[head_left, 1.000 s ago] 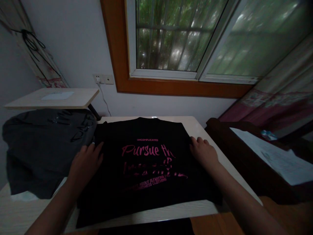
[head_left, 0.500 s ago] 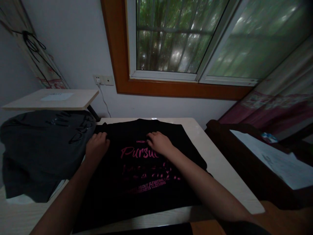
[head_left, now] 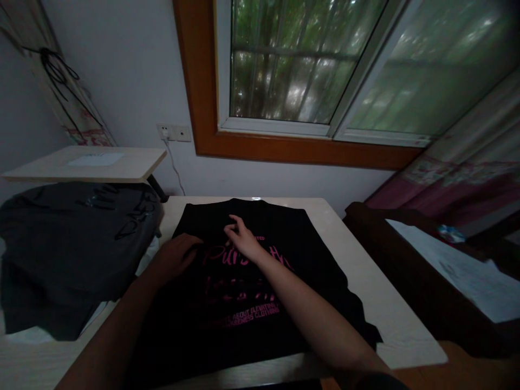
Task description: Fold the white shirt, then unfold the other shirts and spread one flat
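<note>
A black T-shirt (head_left: 325, 292) with pink lettering is spread out before me, its neckline toward the wall. My left hand (head_left: 176, 255) is at the shirt's left side, fingers loosely bent and apart from the thumb, with no cloth visible between them. Over the upper middle of the print is my right hand (head_left: 242, 238), its fingers apart and holding nothing. That hand and its forearm cover part of the lettering. Dark cloth and dim light hide much of the shirt's left edge.
Under the shirt is a pale table (head_left: 390, 309). Left of it lies a heap of dark grey clothing (head_left: 73, 254), below a raised shelf (head_left: 142, 162) with a paper on it. Papers (head_left: 455, 265) lie on a dark brown surface at right. A window (head_left: 300, 70) is behind.
My left hand has moved right and nearer to me, and the shirt's upper left edge now lies farther right. My right hand has moved left, fingers raised and spread. More cloth shows at lower right.
</note>
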### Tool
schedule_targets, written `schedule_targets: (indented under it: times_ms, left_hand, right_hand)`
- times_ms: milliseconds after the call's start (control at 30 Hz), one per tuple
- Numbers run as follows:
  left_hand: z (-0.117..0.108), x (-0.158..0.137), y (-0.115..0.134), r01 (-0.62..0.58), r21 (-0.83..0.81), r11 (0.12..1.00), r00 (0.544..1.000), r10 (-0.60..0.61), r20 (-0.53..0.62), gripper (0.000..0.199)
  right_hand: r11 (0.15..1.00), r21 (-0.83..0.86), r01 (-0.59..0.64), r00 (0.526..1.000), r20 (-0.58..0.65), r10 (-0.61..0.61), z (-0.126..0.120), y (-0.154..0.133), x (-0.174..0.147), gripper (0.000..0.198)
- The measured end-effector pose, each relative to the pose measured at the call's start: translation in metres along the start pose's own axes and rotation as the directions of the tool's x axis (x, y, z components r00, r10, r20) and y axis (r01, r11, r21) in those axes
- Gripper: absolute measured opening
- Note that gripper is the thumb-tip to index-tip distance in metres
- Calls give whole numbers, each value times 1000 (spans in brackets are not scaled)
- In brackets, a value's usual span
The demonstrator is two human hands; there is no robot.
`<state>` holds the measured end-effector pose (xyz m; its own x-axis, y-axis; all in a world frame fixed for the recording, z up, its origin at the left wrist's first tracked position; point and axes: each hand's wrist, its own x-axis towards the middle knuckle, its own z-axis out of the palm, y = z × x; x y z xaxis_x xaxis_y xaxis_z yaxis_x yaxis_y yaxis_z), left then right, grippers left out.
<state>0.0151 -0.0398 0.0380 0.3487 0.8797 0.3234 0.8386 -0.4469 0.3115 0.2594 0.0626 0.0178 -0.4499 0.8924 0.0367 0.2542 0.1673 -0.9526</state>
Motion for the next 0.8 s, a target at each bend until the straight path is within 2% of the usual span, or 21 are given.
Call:
schedule_targets:
  times_ms: [200, 367, 467, 533, 633, 700, 800]
  left_hand:
    - [1, -1, 9, -61, -55, 997, 996, 65, 68, 31]
    - [0, -4, 13, -88, -102, 991, 992, 97, 81, 30]
    - [-3, -4, 14, -114, -103, 988, 990, 122, 77, 30]
    - [-4, -4, 16, -138, -94, 986, 986, 145, 80, 31]
    - [-4, -4, 18, -179, -62, 982, 979, 184, 92, 31]
    - [-4, -4, 18, -191, -30, 981, 977, 193, 90, 30]
    - [-7, -5, 14, -147, 14, 989, 986, 145, 82, 35]
  right_hand:
    - [999, -36, 17, 1000, -19, -18, -1, 6, 0, 50]
    - [946, -289, 147, 977, -107, -185, 3, 6, -1, 47]
    - [894, -402, 198, 968, -63, -243, 6, 3, -4, 35]
    - [862, -466, 199, 972, -21, -235, 8, 1, -6, 30]
    - [827, -538, 161, 979, -18, -203, 10, -2, -8, 34]
    - [824, -550, 137, 982, -38, -188, 10, -2, -8, 37]
    - [851, -503, 149, 978, -51, -201, 8, 1, -5, 31]
